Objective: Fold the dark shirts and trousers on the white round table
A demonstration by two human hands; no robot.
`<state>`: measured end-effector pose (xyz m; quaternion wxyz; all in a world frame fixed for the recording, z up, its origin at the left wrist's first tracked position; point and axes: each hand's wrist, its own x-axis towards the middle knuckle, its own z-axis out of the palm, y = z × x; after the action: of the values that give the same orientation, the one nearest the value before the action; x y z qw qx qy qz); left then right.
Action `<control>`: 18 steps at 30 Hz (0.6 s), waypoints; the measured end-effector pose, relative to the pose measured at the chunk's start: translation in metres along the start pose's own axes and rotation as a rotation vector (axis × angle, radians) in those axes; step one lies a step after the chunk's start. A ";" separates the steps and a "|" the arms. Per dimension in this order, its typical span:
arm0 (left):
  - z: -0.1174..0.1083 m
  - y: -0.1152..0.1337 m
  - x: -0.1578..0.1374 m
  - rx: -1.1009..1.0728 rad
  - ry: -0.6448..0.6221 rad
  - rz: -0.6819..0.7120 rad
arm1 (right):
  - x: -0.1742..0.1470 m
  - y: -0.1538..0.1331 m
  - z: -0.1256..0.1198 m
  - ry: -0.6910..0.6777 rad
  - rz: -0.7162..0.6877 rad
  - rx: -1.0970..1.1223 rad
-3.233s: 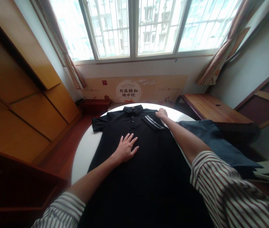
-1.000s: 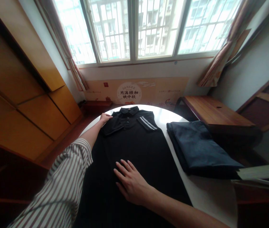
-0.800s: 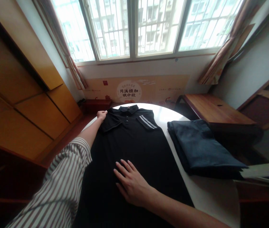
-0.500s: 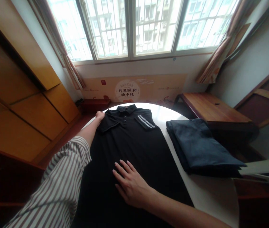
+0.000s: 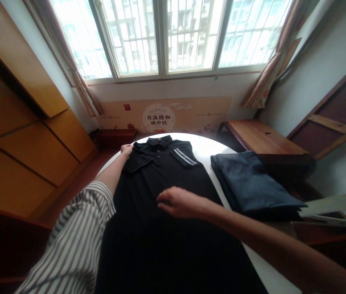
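Left hand (image 5: pixel 127 150) pinching its shoulder and right hand (image 5: pixel 176 203) loosely half-open, folded cloth (image 5: pixel 252 183) just beyond the right forearm (image 5: pixel 240 225) on the white table (image 5: pixel 202 143), the shirt (image 5: pixel 167 241) stretches from the left to beneath the right.

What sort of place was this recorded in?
Probably a room in a home, judging by the curtain beside a barred window, the wooden cabinets, and a black polo shirt spread on a white table.
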<state>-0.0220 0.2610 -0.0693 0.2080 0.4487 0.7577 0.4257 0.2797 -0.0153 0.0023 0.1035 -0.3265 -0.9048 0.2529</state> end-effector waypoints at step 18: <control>0.001 -0.013 0.011 -0.107 0.001 -0.010 | 0.114 0.234 -0.097 0.671 0.974 0.094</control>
<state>-0.0331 0.2682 -0.0801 0.2331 0.4331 0.7363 0.4648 0.3528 0.2502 -0.0362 0.2703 -0.7614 -0.5564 0.1941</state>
